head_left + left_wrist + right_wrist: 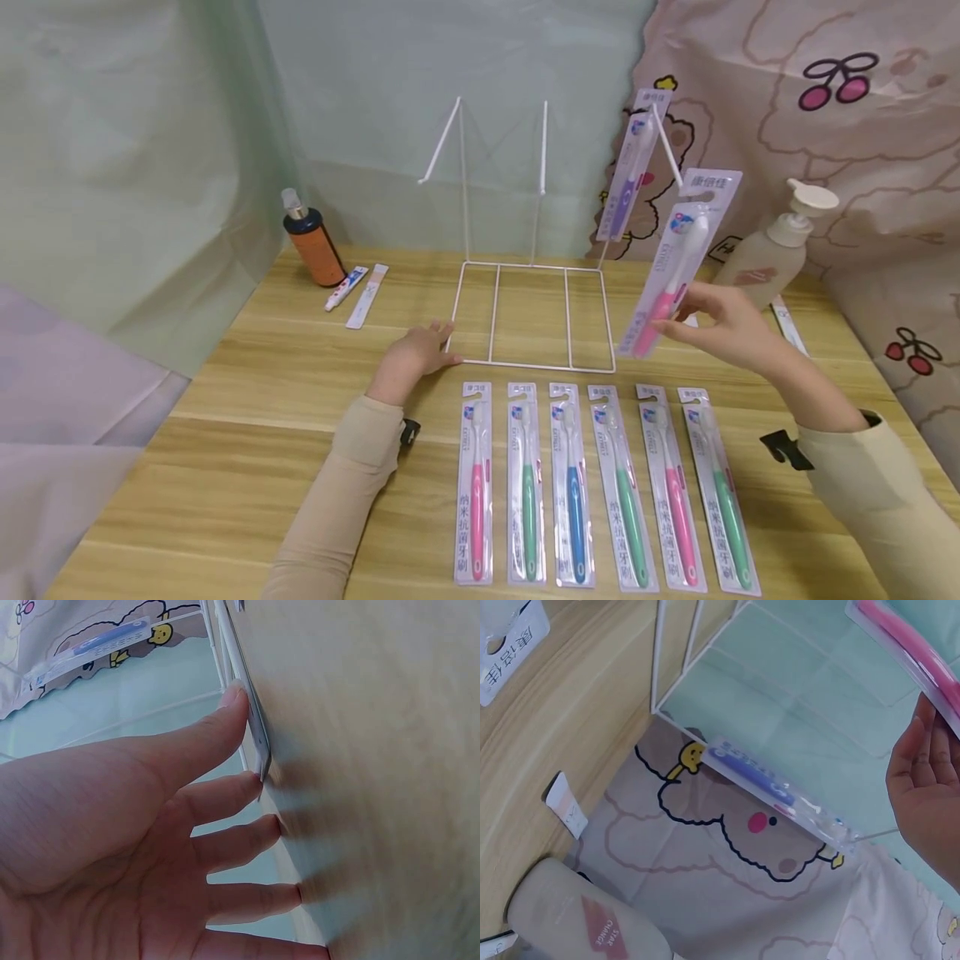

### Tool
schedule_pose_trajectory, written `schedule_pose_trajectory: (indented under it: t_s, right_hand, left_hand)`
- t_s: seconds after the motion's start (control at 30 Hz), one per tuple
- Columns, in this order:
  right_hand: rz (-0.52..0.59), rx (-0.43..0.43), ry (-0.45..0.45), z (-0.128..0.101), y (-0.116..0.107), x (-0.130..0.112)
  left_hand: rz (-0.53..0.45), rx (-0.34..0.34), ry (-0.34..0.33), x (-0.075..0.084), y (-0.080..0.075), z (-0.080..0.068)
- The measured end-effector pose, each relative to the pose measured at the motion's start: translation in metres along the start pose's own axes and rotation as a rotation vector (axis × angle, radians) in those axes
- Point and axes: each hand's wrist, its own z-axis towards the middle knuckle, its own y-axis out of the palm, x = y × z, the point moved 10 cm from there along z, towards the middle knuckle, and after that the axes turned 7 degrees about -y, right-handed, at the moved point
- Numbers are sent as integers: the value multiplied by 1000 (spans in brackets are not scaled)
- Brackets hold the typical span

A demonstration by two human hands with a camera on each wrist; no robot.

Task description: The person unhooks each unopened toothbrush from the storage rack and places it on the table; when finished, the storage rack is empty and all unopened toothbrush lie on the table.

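A person sits at a wooden table [247, 400] with both arms in cream sleeves reaching forward. The left hand [417, 354] lies flat with fingers straight and slightly spread, fingertips pressing on the near left corner of a white wire rack [532, 312]. The left wrist view shows the fingertips [234, 701] touching the rack's base wire and the tabletop; the hand grips nothing.

The right hand [723, 325] is raised above the table to the right of the rack. Its fingers and thumb pinch the lower part of a pink toothbrush pack [675, 267], held upright and tilted, its top near the rack's right-hand peg. In the right wrist view only the edge of the hand [926, 795] and a strip of the pink pack [911, 649] show.

A purple toothbrush pack [632, 167] hangs on that right-hand peg, just behind and to the left of the held pack. The rack's other two pegs carry nothing visible.

On the table just in front of the rack, six toothbrush packs [600, 487] lie side by side in a row: pink, green, blue, green, pink, green.

An orange bottle [313, 242] stands at the far left with a small tube [346, 287] beside it. A pump bottle [772, 250] stands at the far right, behind the right hand.
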Motion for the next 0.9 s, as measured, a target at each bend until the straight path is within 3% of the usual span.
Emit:
schedule_pose_trajectory:
  t_s: [0.23,0.73,0.9]
  right_hand:
    - [-53,4,19,-19,-8,3]
    - [-95,-69,310,-95,-34,70]
    - [-143,-168,369,-116,-39,86]
  left_hand:
    - [-18,6,4,-1,-1,5]
    - [-2,1,1,-3,-2,2]
    - [-24,0,2,-2,-1,1]
